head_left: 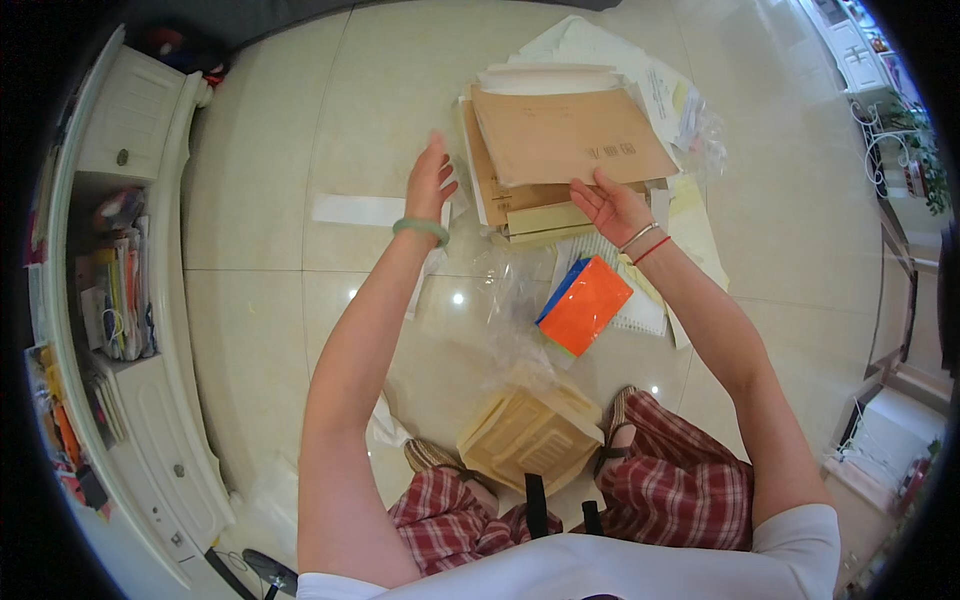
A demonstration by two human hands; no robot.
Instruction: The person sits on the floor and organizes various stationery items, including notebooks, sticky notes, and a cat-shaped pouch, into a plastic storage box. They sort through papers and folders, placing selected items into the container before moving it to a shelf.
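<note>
My left hand (431,180) is raised over the floor to the left of a stack of papers, its fingers spread and nothing in them. My right hand (616,212) has its fingers stretched out at the near edge of a brown kraft-paper folder (560,130); whether it touches the folder I cannot tell. The folder lies on top of the stack, above further brown folders and a thick yellowish one (545,225). Close to my right forearm sits an orange and blue box-shaped block (590,305), on a sheet of lined paper (640,310).
Loose white papers (570,42) and crumpled clear plastic (708,140) lie behind the stack. A yellowish plastic bin or stool (535,430) stands between my feet. One white strip (352,209) is on the tiles at left, beside a white cabinet (150,420).
</note>
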